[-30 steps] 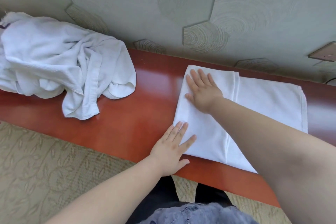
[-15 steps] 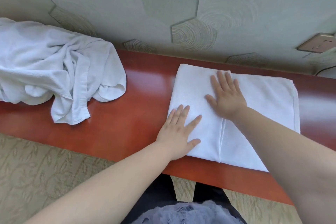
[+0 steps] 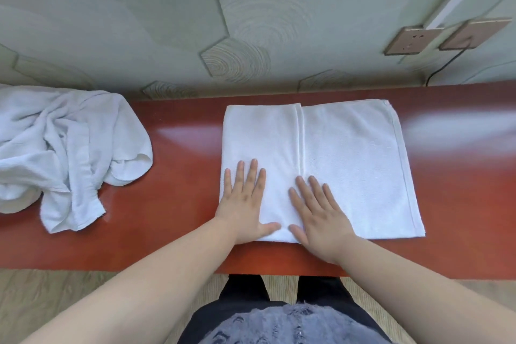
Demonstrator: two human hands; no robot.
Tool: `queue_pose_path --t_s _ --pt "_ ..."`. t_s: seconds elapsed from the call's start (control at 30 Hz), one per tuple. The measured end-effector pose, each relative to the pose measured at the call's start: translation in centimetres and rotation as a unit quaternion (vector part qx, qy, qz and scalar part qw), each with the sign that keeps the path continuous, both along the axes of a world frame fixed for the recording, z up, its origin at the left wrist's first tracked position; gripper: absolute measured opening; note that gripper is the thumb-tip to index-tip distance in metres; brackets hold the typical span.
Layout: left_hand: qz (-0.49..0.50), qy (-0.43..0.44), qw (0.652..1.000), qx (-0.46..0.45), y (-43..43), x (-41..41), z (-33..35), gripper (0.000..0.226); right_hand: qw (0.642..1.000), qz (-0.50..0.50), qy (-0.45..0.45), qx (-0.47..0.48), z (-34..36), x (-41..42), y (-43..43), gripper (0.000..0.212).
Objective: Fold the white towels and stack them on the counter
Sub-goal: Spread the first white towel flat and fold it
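A white towel (image 3: 349,153) lies flat on the red-brown counter (image 3: 181,204), its left part folded over so a hemmed edge runs down its middle. My left hand (image 3: 245,204) presses flat on the folded left part near the front edge, fingers straight. My right hand (image 3: 318,215) lies flat beside it, fingers straight, over the hemmed edge. The two thumbs almost meet at the towel's front edge. A crumpled heap of white towels (image 3: 61,148) sits on the counter at the far left.
The counter stands against a grey patterned wall (image 3: 251,22). Two wall sockets (image 3: 410,40) with a dark cable are at the upper right. The counter's front edge is just below my hands, with patterned carpet (image 3: 42,293) beneath.
Both hands slid toward me along the towel to its front edge, the right hand from the far left part. The view has swung right and squared up to the counter.
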State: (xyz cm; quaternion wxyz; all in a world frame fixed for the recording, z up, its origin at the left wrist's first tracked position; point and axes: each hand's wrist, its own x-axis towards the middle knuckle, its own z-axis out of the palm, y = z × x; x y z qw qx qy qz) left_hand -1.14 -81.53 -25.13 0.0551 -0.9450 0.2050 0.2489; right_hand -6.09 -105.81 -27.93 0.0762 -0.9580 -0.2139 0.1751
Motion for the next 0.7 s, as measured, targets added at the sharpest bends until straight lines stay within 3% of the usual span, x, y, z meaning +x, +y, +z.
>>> queue_pose_path --t_s 0.13,0.33,0.57,0.7 --pt "-0.103 0.019 0.994 -0.034 -2.9 0.3 0.3 0.1 0.999 -0.025 0.01 -0.019 0.6 -0.9 -4.2 0.081" --pt "-0.131 0.042 0.99 -0.011 -10.2 4.4 -0.2 0.09 0.943 -0.313 0.059 -0.092 1.1 -1.0 -11.7 0.075" --pt "-0.09 0.115 0.989 0.003 -18.7 14.0 1.3 0.086 0.932 -0.349 0.092 -0.035 1.8 -3.7 -15.6 0.073" --pt "-0.044 0.158 0.986 0.012 -23.6 17.7 2.4 0.083 0.919 -0.392 0.029 -0.005 3.6 -4.8 -15.4 0.066"
